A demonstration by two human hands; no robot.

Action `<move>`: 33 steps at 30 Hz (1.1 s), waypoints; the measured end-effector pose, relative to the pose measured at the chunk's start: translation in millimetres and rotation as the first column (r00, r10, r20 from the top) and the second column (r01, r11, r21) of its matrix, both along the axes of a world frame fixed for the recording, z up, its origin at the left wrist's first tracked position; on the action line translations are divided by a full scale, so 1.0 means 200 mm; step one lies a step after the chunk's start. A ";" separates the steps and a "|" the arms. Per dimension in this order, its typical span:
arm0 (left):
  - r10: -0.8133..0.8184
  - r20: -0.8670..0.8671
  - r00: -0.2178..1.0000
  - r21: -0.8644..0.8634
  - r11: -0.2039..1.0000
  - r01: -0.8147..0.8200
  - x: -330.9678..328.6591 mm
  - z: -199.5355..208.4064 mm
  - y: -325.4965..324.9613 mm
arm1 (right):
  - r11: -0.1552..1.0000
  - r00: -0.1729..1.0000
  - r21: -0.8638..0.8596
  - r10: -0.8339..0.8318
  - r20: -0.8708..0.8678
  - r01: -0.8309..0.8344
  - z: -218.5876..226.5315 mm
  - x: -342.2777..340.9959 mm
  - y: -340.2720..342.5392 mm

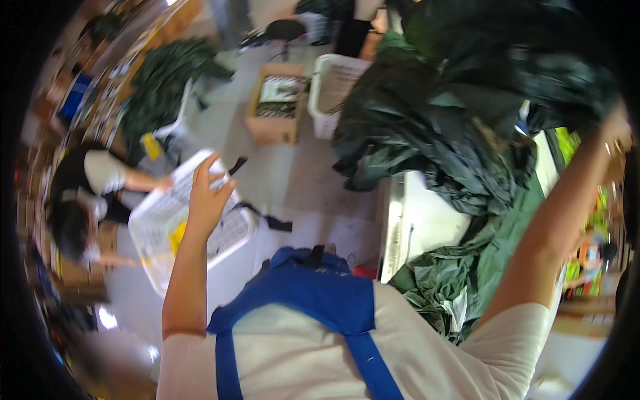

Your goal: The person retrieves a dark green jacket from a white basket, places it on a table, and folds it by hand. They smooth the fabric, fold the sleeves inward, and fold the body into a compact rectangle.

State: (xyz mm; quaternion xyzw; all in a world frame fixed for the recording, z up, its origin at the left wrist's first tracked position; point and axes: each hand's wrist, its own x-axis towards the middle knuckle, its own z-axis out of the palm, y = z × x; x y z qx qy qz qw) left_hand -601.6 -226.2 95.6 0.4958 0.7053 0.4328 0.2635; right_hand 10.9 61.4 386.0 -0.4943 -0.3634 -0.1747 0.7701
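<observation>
My left hand (212,193) is raised over the floor on the left, its fingers apart and holding nothing. In the head view it overlaps a white plastic basket (148,230). My right arm stretches far out to the right. My right hand (617,127), blurred at the dark rim, closes on the edge of a large bunch of dark green fabric (440,113). This bunched fabric spreads across the upper right, over a pale table (433,207). More green fabric (443,273) lies crumpled along the table, close to my body.
On the left a person (73,193) bends with both hands at the white basket, which has something yellow inside. A cardboard box (273,130) and another white basket (325,123) stand on the floor ahead. Dark green fabric is heaped (167,87) at far left.
</observation>
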 end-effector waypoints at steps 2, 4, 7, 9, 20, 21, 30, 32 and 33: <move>-0.147 0.004 0.989 0.000 0.989 0.147 0.19 0.01 0.18 | 0.996 0.994 -0.023 -0.086 -0.063 0.085 -0.31 0.10 0.04; -0.297 -0.035 0.954 -0.027 0.955 0.296 0.39 0.04 0.35 | 0.994 0.995 -0.057 -0.092 -0.027 0.090 -0.89 0.13 0.06; -0.566 -0.097 0.819 -0.041 0.824 0.565 0.78 0.04 0.58 | 0.889 0.956 -0.453 -0.189 -0.224 0.070 -1.70 0.16 -0.10; -0.710 -0.134 0.691 -0.045 0.701 0.712 1.09 0.10 0.69 | 0.684 0.890 -0.729 -0.317 -0.328 -0.025 -1.96 0.17 -0.22; -0.537 -0.807 0.246 0.032 0.376 0.926 2.30 0.19 1.13 | 0.991 0.767 -0.033 0.081 -0.637 -0.132 -1.82 -0.07 -0.84; -0.518 -0.818 0.249 0.112 0.281 0.953 2.36 0.18 1.13 | 0.992 0.802 -0.037 0.076 -0.592 -0.121 -1.78 -0.07 -0.91; -0.484 -0.842 -0.238 -0.425 0.321 0.846 2.62 -0.25 1.61 | 0.567 0.968 -0.809 -0.252 0.012 0.157 -1.76 -0.07 -1.41; -0.471 -0.843 -0.259 -0.431 0.302 0.850 2.65 -0.28 1.60 | 0.488 0.927 -0.821 -0.356 0.121 0.295 -1.77 -0.02 -1.81; -0.478 -0.839 -0.260 -0.425 0.278 0.861 2.67 -0.28 1.58 | 0.445 0.859 -0.806 -0.491 0.145 0.390 -1.81 -0.02 -2.02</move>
